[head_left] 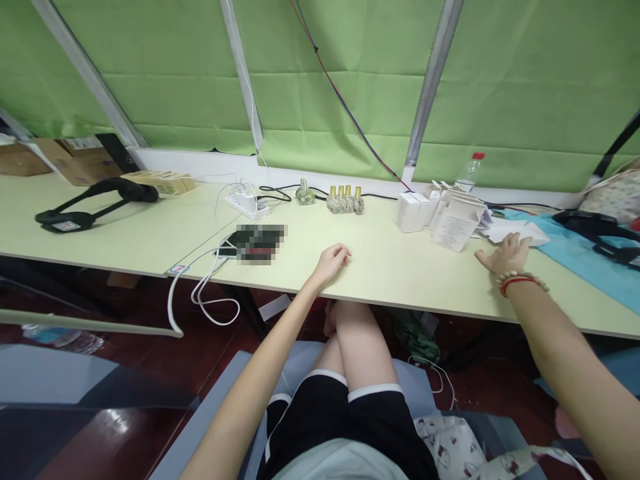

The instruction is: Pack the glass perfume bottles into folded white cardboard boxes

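My left hand [331, 263] rests near the table's front edge, its fingers loosely curled with nothing visible in them. At the right, my right hand [511, 255] is spread open, fingertips at a flattened white carton piece [517, 231]. Just left of it stand several open white cartons [455, 220] with printed sides and raised flaps, beside a closed white box [414, 212]. Toward the back of the table, a row of small glass bottles with gold caps [345, 201] stands beyond my left hand. A rounder glass bottle [305, 193] is a little to their left.
A blurred-out dark device [253, 243] with white cables lies left of my left hand. Behind it is a power strip [247, 203]. A black headset [95, 207] sits far left. A red-capped water bottle [470, 173] stands behind the cartons; blue cloth [580, 257] covers the right end.
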`<state>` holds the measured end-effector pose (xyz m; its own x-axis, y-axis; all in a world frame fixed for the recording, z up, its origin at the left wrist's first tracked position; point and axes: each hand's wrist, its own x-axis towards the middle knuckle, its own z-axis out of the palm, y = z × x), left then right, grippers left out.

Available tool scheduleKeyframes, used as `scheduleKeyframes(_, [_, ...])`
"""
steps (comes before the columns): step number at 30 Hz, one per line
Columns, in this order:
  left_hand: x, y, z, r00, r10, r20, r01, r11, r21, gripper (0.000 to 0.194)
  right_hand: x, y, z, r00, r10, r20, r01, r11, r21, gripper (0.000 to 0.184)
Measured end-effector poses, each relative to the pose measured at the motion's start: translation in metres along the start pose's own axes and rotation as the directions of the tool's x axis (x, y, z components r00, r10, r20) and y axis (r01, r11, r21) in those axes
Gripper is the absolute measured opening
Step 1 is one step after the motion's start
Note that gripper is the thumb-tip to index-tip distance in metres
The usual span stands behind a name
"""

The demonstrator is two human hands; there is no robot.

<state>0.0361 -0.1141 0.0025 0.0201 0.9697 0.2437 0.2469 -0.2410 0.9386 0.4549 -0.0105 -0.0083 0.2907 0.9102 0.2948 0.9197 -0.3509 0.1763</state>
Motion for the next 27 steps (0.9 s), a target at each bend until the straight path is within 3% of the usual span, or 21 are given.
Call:
scheduleKeyframes(2, [-0.001, -0.001, 0.001, 1.0, 0.024, 0.011, -0.024, 0.999, 0.046, 0.018, 0.005, 0.001, 0.004, 0.998, -0.039, -0.047, 0.04, 0.999, 0.021, 0.054])
scheduleKeyframes(6, [-0.001, -0.002, 0.001, 1.0, 0.031, 0.003, -0.031, 0.996, 0.085, 0.018, 0.008, 0.006, 0.009, 0.996, -0.084, -0.015, 0.085, 0.994, 0.068, 0.049])
scheduleKeyframes(13, [0.0, 0.0, -0.001, 1.0, 0.02, 0.008, -0.021, 0.997, 0.081, 0.018, 0.002, 0.007, -0.002, 0.99, -0.125, 0.059, 0.124, 0.992, 0.016, 0.052])
scheduleKeyframes(20, [0.002, 0.003, -0.002, 1.0, 0.012, 0.009, -0.013, 0.996, 0.084, 0.018, -0.001, 0.005, -0.005, 0.99, -0.137, 0.038, 0.137, 0.99, -0.015, 0.051])
scheduleKeyframes(23, [0.003, 0.0, -0.002, 1.0, 0.018, 0.018, -0.019, 0.997, 0.079, 0.018, -0.008, 0.004, -0.007, 0.991, -0.133, -0.014, 0.134, 0.991, 0.011, 0.057])
scheduleKeyframes(27, [0.005, -0.004, -0.002, 1.0, 0.023, 0.014, -0.024, 0.997, 0.073, 0.018, -0.026, 0.002, -0.011, 0.974, -0.11, -0.199, 0.134, 0.985, 0.108, 0.066])
